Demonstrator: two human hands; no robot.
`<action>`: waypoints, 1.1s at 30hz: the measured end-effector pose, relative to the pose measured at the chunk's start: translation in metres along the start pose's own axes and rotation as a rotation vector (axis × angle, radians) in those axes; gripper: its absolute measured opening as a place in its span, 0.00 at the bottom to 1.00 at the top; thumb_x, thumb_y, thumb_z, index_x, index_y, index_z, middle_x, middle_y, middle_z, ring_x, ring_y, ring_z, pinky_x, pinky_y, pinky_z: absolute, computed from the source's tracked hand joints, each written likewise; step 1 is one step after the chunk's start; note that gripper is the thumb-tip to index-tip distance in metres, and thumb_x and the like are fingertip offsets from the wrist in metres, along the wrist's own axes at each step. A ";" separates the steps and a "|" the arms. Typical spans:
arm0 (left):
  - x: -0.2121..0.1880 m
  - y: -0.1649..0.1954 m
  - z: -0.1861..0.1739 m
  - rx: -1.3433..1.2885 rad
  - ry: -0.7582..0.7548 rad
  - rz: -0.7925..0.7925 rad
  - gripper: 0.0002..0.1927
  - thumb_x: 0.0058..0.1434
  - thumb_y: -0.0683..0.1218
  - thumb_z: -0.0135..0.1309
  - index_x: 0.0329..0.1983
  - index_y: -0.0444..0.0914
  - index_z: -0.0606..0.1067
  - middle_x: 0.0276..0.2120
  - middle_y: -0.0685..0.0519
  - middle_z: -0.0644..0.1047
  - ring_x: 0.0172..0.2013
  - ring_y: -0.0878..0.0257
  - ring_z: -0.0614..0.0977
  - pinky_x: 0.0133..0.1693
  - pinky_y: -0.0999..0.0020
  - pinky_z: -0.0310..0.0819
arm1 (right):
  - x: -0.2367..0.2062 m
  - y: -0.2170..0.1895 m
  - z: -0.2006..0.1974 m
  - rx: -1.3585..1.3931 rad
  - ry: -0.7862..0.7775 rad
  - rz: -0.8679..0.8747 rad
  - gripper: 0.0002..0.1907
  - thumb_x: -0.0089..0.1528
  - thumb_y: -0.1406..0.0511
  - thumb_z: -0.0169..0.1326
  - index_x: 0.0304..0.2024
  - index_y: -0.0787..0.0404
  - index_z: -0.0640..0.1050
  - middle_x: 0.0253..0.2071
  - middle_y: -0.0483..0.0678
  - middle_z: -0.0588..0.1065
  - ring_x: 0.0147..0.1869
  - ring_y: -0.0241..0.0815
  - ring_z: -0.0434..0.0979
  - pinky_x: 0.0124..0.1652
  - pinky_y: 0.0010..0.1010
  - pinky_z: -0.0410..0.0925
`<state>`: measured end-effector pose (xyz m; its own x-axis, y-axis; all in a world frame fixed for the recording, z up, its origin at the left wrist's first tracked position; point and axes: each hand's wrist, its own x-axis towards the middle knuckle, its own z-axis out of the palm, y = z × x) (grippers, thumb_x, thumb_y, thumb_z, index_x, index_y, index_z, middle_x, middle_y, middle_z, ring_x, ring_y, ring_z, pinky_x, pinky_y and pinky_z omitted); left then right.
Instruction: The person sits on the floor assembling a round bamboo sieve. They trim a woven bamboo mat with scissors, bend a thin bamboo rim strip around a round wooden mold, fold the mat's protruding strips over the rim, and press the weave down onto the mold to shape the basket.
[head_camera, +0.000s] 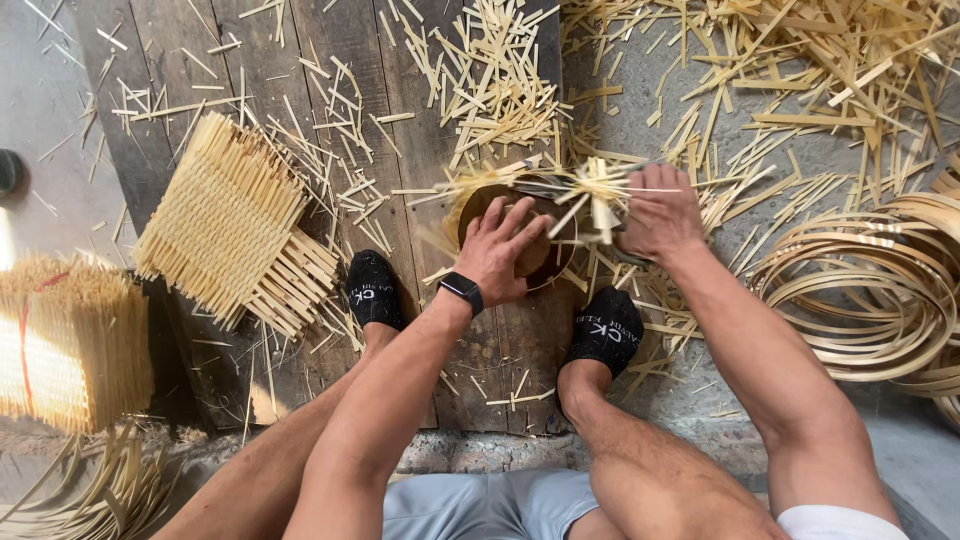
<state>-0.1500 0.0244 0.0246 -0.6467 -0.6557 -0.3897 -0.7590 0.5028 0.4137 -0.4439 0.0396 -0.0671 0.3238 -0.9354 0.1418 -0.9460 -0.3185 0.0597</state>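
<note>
My left hand (503, 248) rests fingers spread on a round brown wooden block (480, 205) standing on the dark floor planks between my feet. My right hand (658, 212) is closed around a handle; the tool itself is mostly hidden behind a small bundle of pale bamboo strips (597, 190) lying across the block's right edge. A black watch (461, 290) sits on my left wrist. Both feet wear black socks, one (374, 291) left of the block, the other (606, 330) at its right.
A woven bamboo mat panel (222, 215) lies at the left, a tied bundle of sticks (68, 340) at the far left. Coiled bamboo hoops (868, 290) are stacked at the right. Cut strips litter the planks (330, 60) and concrete.
</note>
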 end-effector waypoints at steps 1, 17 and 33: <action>0.000 -0.002 -0.002 0.033 -0.047 0.030 0.58 0.35 0.49 0.72 0.71 0.57 0.58 0.73 0.53 0.54 0.72 0.43 0.52 0.66 0.32 0.52 | 0.004 -0.006 0.005 0.012 0.019 0.012 0.10 0.42 0.63 0.48 0.26 0.59 0.69 0.25 0.46 0.66 0.28 0.39 0.64 0.28 0.27 0.65; -0.003 0.029 0.039 -0.161 0.429 -0.323 0.55 0.42 0.50 0.72 0.73 0.43 0.59 0.72 0.39 0.56 0.71 0.37 0.57 0.62 0.38 0.61 | 0.009 -0.009 -0.011 0.076 -0.295 0.165 0.15 0.41 0.63 0.63 0.27 0.57 0.72 0.25 0.46 0.69 0.30 0.41 0.68 0.29 0.33 0.66; -0.006 0.021 0.038 -0.137 0.423 -0.223 0.54 0.43 0.52 0.73 0.74 0.49 0.60 0.72 0.42 0.56 0.72 0.41 0.56 0.62 0.40 0.63 | -0.039 -0.004 -0.009 0.119 -0.528 0.211 0.17 0.52 0.56 0.58 0.36 0.60 0.72 0.33 0.50 0.70 0.36 0.44 0.71 0.36 0.36 0.70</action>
<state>-0.1653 0.0602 0.0045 -0.3608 -0.9243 -0.1245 -0.8403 0.2643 0.4733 -0.4526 0.0783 -0.0641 0.1077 -0.9207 -0.3751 -0.9941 -0.1030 -0.0325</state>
